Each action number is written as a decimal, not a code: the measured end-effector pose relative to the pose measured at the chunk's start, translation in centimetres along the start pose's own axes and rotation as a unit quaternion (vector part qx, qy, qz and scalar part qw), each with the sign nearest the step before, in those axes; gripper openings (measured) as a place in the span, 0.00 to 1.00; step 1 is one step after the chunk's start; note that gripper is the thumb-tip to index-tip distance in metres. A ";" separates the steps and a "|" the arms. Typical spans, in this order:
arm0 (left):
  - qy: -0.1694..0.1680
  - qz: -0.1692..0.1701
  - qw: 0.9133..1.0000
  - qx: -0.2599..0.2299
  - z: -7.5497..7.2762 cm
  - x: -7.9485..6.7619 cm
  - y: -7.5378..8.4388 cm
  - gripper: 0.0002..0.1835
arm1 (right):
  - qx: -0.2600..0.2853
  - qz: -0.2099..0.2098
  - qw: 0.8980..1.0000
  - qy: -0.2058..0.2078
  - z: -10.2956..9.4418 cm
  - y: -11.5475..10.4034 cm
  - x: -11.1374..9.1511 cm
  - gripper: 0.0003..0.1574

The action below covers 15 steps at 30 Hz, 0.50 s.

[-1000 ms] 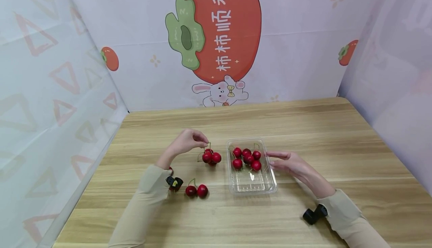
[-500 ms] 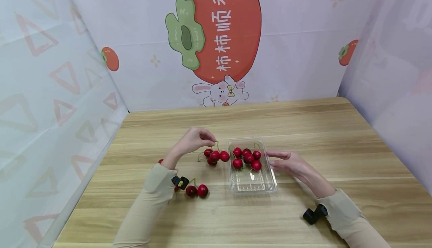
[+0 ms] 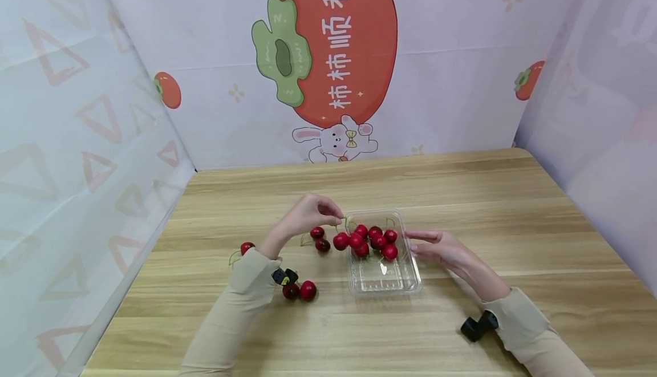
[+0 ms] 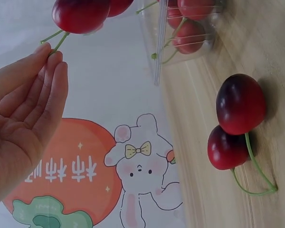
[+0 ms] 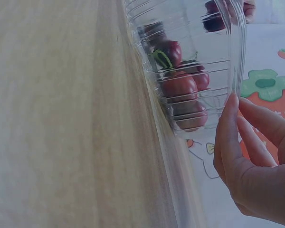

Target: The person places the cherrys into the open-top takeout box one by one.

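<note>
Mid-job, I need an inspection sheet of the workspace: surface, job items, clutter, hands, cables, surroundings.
Surface: wood-grain table, no damage seen.
Job items: at least six cherries in a clear plastic box; loose cherries on the table.
Clutter: nothing seen.
Hands: left hand pinches a cherry pair by the stems; right hand touches the box's right side.
Cables: nothing seen.
Surroundings: persimmon-and-rabbit backdrop.

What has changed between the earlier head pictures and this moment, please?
The left hand moved to the right, carrying two cherries, pinched by their stems, to the left rim of the clear container; two loose cherries that they partly hid now show fully. Nothing was let go. The right hand, the container and the cherries inside stayed as they were.
</note>
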<state>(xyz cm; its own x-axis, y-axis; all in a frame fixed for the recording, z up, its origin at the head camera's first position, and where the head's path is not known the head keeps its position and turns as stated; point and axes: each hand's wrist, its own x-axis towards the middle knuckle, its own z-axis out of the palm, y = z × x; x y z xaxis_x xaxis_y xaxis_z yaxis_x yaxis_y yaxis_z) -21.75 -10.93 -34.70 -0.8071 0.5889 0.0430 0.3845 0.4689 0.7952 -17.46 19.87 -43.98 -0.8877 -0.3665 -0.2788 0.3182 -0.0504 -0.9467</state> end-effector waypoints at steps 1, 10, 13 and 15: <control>-0.003 -0.001 1.000 -0.002 0.1 0.1 0.0 0.05 | 0.000 0.000 1.000 0.000 0.0 0.0 0.0 0.32; -0.021 0.012 1.000 0.002 1.6 0.8 0.2 0.05 | 0.007 0.001 1.000 0.000 0.0 0.0 0.1 0.29; -0.029 0.012 0.999 0.003 2.0 1.0 0.2 0.06 | 0.013 0.002 1.000 0.001 0.1 0.0 0.0 0.29; -0.035 0.012 0.999 0.002 2.2 1.2 0.2 0.06 | 0.019 0.005 1.000 0.000 0.1 0.0 0.0 0.29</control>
<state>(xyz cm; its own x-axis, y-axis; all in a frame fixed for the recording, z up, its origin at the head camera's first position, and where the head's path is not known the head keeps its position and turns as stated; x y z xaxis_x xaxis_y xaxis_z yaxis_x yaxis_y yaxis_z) -21.60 -8.69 -35.80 -0.7646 0.6443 0.0187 0.4045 0.4571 0.7921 -17.49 19.81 -43.95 -0.8846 -0.3671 -0.2875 0.3390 -0.0832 -0.9371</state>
